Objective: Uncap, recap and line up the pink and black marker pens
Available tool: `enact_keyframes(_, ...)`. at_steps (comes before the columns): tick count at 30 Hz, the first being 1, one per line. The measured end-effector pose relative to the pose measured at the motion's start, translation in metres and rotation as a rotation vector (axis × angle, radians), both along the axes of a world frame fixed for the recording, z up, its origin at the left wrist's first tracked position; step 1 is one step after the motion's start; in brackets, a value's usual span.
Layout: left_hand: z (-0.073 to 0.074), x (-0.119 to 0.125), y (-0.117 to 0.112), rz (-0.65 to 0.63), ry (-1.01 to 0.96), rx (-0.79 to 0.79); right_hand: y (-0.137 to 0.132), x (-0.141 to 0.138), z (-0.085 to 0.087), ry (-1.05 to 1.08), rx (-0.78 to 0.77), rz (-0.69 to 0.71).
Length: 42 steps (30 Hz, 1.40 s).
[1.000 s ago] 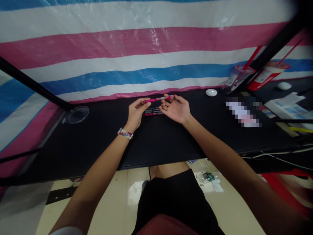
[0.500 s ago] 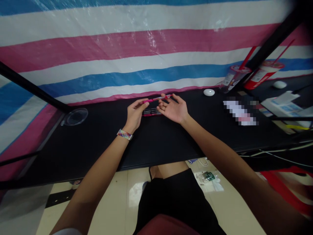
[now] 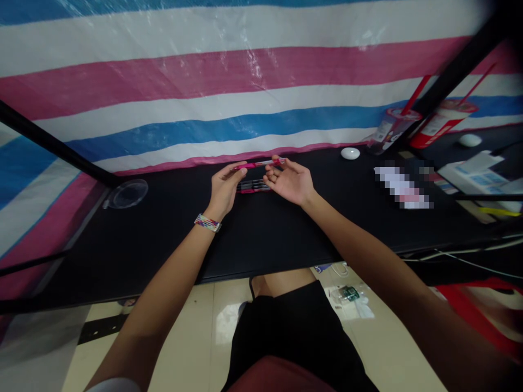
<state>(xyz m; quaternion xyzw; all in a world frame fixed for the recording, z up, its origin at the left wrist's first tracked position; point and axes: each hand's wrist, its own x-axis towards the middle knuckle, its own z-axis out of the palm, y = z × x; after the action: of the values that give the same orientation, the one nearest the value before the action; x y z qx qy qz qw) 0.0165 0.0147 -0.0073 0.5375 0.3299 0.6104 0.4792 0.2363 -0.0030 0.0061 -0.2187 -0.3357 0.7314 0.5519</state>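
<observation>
A pink pen point(image 3: 260, 164) with a pale middle is held nearly level above the black desk. My left hand point(image 3: 222, 191) pinches its left end between thumb and fingers, and a patterned band circles that wrist. At the pen's other end, the thumb and fingertips of my right hand point(image 3: 293, 184) close on the tip, palm turned up and the other fingers loosely curled. Below and behind the hands, several dark pens with pink parts point(image 3: 252, 187) lie side by side on the desk, partly covered by the fingers.
A clear plastic lid point(image 3: 128, 194) lies at the desk's left. Toward the right are a white egg-shaped object point(image 3: 350, 153), a clear cup with a red straw point(image 3: 393, 130), a red-and-white cup point(image 3: 443, 125) and a blurred-out item point(image 3: 402, 188). Striped sheeting point(image 3: 229, 71) hangs behind.
My right thumb and fingertips have come in against the pen's right end, where they were more spread before. The left hand keeps its pinch, almost unmoved.
</observation>
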Motion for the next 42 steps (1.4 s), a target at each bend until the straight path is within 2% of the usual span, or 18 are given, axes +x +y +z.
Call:
enact_keyframes(10,0.0,0.0,0.001,0.009,-0.019,-0.01,-0.003,-0.001,0.003,-0.021,0.018,0.007)
enact_keyframes(15,0.001,0.001,0.0,-0.006,0.017,0.012,0.001,-0.003,-0.001,0.004,0.02,-0.03)
enact_keyframes(19,0.001,0.001,0.001,-0.006,-0.027,-0.019,0.003,-0.003,-0.005,0.052,-0.002,-0.04)
enact_keyframes(27,0.002,-0.002,0.002,-0.037,-0.182,-0.051,0.0,0.0,-0.003,0.161,-0.008,0.13)
enact_keyframes(34,0.002,-0.002,0.003,-0.016,-0.146,-0.059,0.002,-0.002,-0.002,0.082,-0.024,0.068)
enact_keyframes(42,0.0,0.001,0.001,-0.023,-0.12,-0.067,0.008,-0.004,-0.008,0.051,-0.018,-0.01)
